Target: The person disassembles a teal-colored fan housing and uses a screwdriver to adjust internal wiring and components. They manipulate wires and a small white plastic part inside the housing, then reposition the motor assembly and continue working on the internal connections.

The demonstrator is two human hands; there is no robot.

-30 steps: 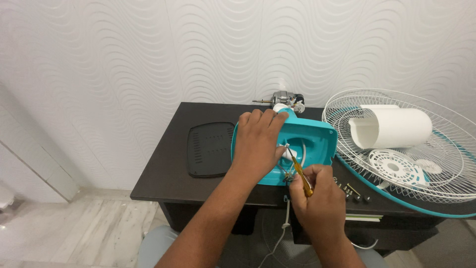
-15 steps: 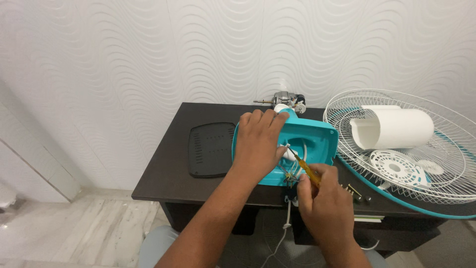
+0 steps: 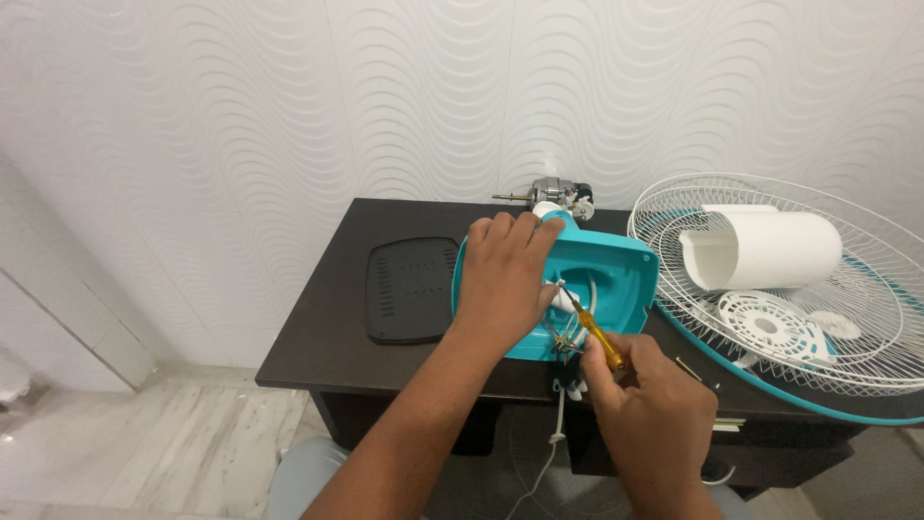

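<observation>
A teal fan base housing (image 3: 616, 279) lies open side up on the dark table (image 3: 327, 337), with wires and white parts inside. My left hand (image 3: 500, 274) lies flat over its left half and grips its far rim. My right hand (image 3: 650, 409) is closed around a yellow-handled screwdriver (image 3: 595, 332), whose tip points into the wiring at the housing's middle. A white cable (image 3: 553, 438) hangs from the housing over the table's front edge.
A black vented cover plate (image 3: 409, 289) lies left of the housing. A fan motor (image 3: 553, 195) stands behind it by the wall. At the right a white wire fan guard (image 3: 866, 327) holds a white cylindrical shell (image 3: 765, 248) and a round white grille disc (image 3: 770, 327).
My right hand has shifted slightly, and the screwdriver tip has moved up into the housing's wiring. My left hand has stayed on the housing.
</observation>
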